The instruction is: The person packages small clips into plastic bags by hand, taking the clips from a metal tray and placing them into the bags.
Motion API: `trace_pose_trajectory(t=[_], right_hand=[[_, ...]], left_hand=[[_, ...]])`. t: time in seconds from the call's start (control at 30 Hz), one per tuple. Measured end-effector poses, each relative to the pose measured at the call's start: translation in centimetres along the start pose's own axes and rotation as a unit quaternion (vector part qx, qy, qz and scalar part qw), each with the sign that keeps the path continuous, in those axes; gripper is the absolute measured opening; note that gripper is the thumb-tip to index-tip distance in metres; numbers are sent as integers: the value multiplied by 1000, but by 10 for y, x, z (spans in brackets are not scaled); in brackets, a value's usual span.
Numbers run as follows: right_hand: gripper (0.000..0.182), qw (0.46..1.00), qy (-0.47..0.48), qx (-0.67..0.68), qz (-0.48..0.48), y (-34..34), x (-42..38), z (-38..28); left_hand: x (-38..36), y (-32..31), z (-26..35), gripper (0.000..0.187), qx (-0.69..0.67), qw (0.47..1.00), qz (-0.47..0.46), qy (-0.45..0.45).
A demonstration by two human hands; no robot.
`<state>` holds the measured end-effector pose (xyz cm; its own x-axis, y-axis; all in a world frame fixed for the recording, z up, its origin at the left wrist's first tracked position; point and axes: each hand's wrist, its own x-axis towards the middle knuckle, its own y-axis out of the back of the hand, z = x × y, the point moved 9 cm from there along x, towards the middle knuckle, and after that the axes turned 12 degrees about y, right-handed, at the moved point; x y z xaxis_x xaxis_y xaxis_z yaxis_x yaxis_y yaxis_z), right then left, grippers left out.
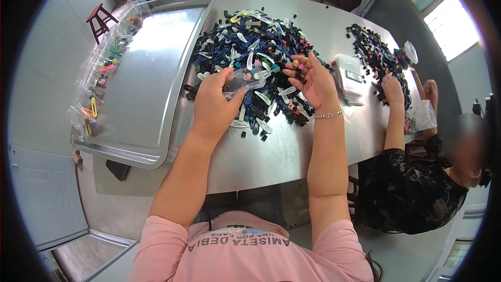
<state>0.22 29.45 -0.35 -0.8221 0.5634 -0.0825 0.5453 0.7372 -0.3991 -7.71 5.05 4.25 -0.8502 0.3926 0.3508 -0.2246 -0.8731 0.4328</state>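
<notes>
My left hand (216,99) is closed on a small clear plastic bag (242,80), pinching its near end. Some small coloured pieces show in or behind the bag. My right hand (317,82), palm turned up and fingers curled, holds a few small clips (297,67), yellow, pink and black. Both hands are over the near part of a large pile of hair clips (250,47), mostly black, blue and white. The bag's open end points toward my right hand, with a gap between them.
A metal tray (135,73) lies at the left, with filled bags (94,107) along its outer side. Stacked clear bags (349,81) lie right of the pile. A co-worker's hand (392,90) touches a second pile (373,49). Stools (100,20) stand beyond the table.
</notes>
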Motion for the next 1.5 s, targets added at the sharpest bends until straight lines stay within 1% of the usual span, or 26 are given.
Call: trace_pose_trajectory(t=[0.03,0.07,0.17,0.3,0.43,0.5,0.57,0.7,0.77,0.83,0.9,0.97,1.03,1.17,1.27,1.33,1.37,1.4,1.43,1.47,1.5], right_hand=[[46,1000,-2,24,-3,-4,-1,1],[46,999,-7,33,-33,-1,4,4],[46,996,1,69,-50,-7,3,5],[44,995,-1,87,-45,-10,4,7],[35,991,27,129,-23,-15,2,7],[32,988,40,147,-16,-20,-1,7],[27,975,62,213,-34,-29,-4,4],[26,964,77,244,-78,-58,-19,-3],[25,964,131,205,-105,-75,-28,-11],[26,962,124,213,-116,-83,-31,-5],[28,971,168,123,-115,-87,-36,-9],[30,969,172,131,-117,-92,-38,-9],[34,959,204,128,-153,-100,-43,-16],[38,961,200,106,-157,-106,-47,-18],[42,956,219,93,-171,-110,-50,-22],[34,952,274,32,-136,-98,-49,-30],[34,952,274,32,-137,-95,-47,-29],[28,959,265,-11,-99,-84,-42,-25],[25,963,255,-55,-61,-72,-37,-22],[28,965,244,-61,-70,-66,-32,-20],[28,965,244,-60,-71,-62,-29,-20]], left_hand=[[0,0,0,46,0,1000,0,-1],[0,0,2,47,10,1000,2,-4],[-1,1,5,48,25,1000,3,-14],[-4,0,9,48,55,998,7,-35],[-6,-3,10,47,62,998,1,-32],[-8,-9,9,47,50,998,-25,-13],[-10,-10,15,49,64,997,-25,-25],[-12,-13,17,51,95,995,-10,-40],[-12,-12,15,53,99,995,-1,-31],[-12,-12,14,53,93,995,-5,-20],[-12,-11,14,54,87,996,-10,-11],[-11,-12,12,53,81,996,-20,1],[-12,-14,10,53,66,998,-20,1],[-12,-13,12,53,53,998,-21,7],[-11,-12,9,53,43,999,-11,4],[-10,-11,9,54,31,999,-18,17],[-10,-11,8,56,19,999,-26,29],[-9,-11,8,56,19,999,-25,29],[-9,-11,4,55,-36,997,-40,59],[-8,-12,0,55,-91,990,-55,88],[-7,-11,0,55,-90,991,-53,88]])
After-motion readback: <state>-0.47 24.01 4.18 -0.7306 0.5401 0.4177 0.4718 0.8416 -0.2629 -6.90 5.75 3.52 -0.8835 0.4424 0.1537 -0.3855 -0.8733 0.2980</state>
